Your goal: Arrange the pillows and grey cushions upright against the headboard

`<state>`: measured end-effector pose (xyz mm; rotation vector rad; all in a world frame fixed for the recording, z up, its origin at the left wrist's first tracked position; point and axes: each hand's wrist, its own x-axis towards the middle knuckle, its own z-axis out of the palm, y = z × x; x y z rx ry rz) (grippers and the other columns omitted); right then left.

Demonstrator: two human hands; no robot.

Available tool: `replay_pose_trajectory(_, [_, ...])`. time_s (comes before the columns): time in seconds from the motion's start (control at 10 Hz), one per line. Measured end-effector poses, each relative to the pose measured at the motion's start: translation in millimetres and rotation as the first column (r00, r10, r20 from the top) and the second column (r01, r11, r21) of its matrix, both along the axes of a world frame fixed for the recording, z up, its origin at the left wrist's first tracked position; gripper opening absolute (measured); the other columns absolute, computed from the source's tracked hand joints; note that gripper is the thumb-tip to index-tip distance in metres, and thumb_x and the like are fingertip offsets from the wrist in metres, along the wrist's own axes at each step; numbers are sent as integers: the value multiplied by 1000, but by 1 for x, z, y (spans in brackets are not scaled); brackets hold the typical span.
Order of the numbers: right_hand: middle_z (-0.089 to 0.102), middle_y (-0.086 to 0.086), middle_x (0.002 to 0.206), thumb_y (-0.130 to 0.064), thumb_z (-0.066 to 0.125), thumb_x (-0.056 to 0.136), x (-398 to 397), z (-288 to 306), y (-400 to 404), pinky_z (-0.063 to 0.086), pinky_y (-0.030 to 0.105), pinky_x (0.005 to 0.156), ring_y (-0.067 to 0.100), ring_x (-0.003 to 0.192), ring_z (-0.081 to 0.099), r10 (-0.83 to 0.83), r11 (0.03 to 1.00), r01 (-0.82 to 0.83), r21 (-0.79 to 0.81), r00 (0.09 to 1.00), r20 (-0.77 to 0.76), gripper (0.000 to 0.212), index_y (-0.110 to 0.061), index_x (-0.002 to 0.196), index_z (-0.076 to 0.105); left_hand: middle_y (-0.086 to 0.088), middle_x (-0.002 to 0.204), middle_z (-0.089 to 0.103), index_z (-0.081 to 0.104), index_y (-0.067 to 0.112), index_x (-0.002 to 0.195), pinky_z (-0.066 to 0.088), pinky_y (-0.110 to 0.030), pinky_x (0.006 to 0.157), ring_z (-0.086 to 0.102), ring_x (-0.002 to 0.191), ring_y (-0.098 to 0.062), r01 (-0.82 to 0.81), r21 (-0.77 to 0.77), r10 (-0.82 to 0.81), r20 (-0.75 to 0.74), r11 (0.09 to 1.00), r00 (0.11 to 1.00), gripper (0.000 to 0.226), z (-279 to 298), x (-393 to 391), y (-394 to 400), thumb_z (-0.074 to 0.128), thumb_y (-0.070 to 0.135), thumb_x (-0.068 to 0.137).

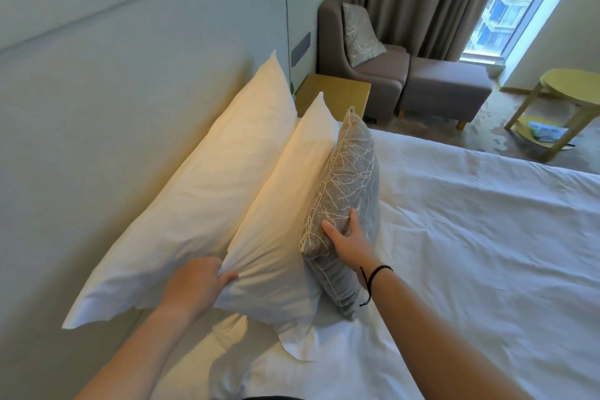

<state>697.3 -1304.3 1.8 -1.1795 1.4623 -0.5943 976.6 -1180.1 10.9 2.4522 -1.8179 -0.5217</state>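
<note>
Two white pillows stand on edge along the pale headboard (pixel 97 107). The back pillow (pixel 201 191) leans on the headboard, and the front pillow (pixel 285 204) leans on the back one. A grey cushion (pixel 347 172) with a pale branch pattern stands upright against the front pillow. My left hand (pixel 198 279) pinches the near top corner of the front pillow. My right hand (pixel 350 243) grips the cushion's near end, thumb on its top seam and fingers on its outer face.
White bedding (pixel 470 253) spreads to the right. Beyond the pillows stand a yellow bedside table (pixel 341 94), a grey armchair (pixel 373 75) holding another patterned cushion (pixel 360 32), a footstool (pixel 448 88), and a yellow-green round table (pixel 574 88) by the window.
</note>
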Motion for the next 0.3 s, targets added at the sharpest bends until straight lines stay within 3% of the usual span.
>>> replay_pose_trajectory(0.1, [36,7,154,-56,69,82,-31,23,13,38,46,110,26,134,43,135,988,-133,75,991,-18,91,-30,154,20,6,67,55,49,23,69,39,-33,55,57,71,-19,6,-16,-4,76,1000,997,43,6,-1,-3,57,60,89])
replay_pose_trajectory(0.2, [62,4,130,-50,72,76,-74,72,30,49,44,100,23,111,63,180,972,-201,117,968,172,78,-20,143,46,4,97,66,56,29,107,51,-35,71,62,92,-22,-22,-134,23,5,991,1000,32,14,-14,-12,59,56,89])
replay_pose_trajectory(0.3, [73,14,105,-51,74,69,-119,122,47,54,37,81,24,90,69,69,996,-50,-72,956,286,62,-12,117,69,6,103,64,55,31,124,47,-31,70,62,89,-16,-92,-215,70,-112,972,991,40,17,-35,-27,59,53,90])
